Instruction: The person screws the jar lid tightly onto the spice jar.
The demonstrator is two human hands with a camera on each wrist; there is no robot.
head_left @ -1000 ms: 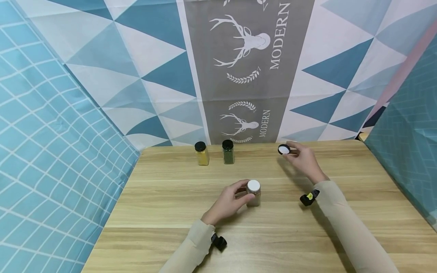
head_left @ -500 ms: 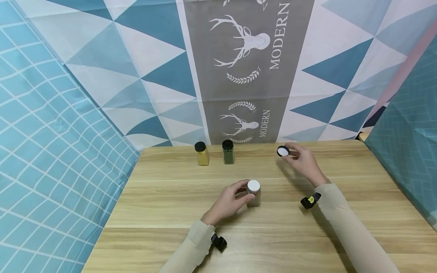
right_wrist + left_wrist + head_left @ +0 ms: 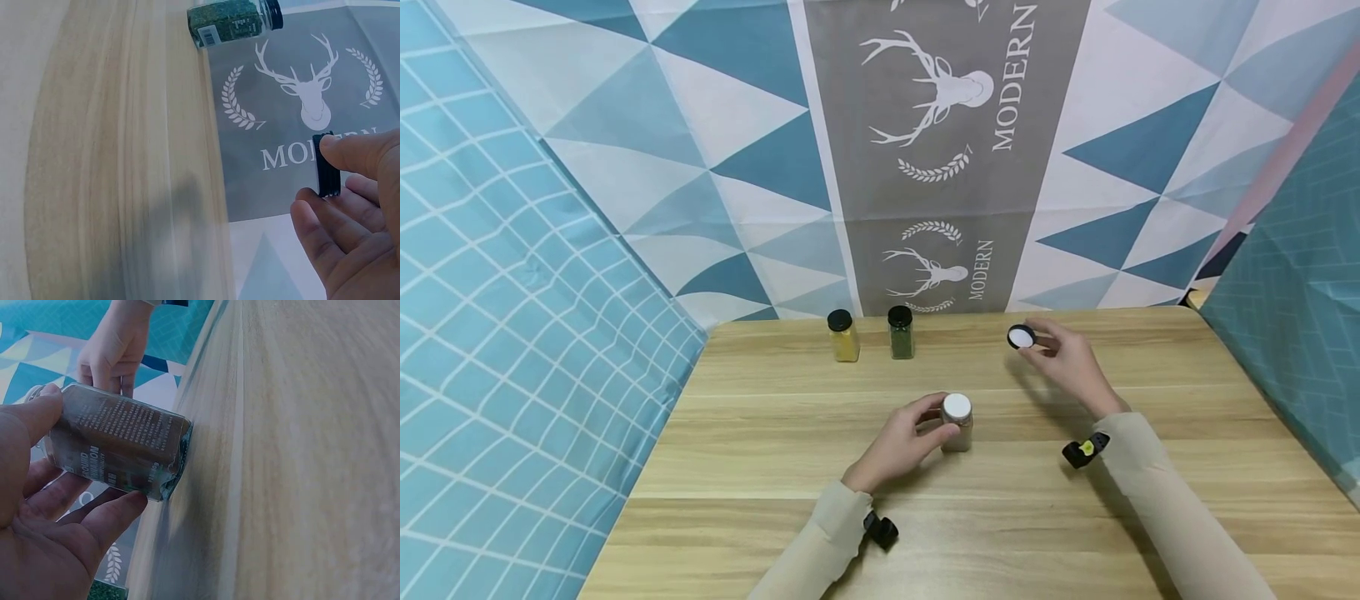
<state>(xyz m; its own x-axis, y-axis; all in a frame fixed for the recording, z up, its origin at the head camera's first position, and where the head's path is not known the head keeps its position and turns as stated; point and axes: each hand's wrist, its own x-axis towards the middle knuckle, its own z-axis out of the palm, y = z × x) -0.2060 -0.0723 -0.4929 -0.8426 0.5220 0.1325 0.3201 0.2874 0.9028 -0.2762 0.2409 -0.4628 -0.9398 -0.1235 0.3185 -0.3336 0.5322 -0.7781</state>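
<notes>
Near the middle of the table, my left hand [image 3: 901, 442] grips a square glass spice jar [image 3: 958, 438]. In the left wrist view the jar [image 3: 119, 437] holds brown powder, and its printed label partly reads as ground cinnamon. Its black lid is off and a white top [image 3: 957, 407] shows at the mouth. The jar stands upright on the table. Farther back and to the right, my right hand [image 3: 1071, 367] pinches a black lid [image 3: 1021, 337] between thumb and fingers, above the table. The lid's white inner side faces the head camera; its ribbed edge [image 3: 329, 169] shows in the right wrist view.
Along the back edge of the wooden table [image 3: 760, 450] stand a jar of yellow powder [image 3: 846, 343] and a jar of green herbs [image 3: 902, 340], both with black lids. A patterned cloth [image 3: 925, 192] hangs right behind. Blue cloths hang at both sides.
My right hand has moved slightly toward me with the lid, which has shifted a little left and down in the head view. My left hand and its jar have stayed in place.
</notes>
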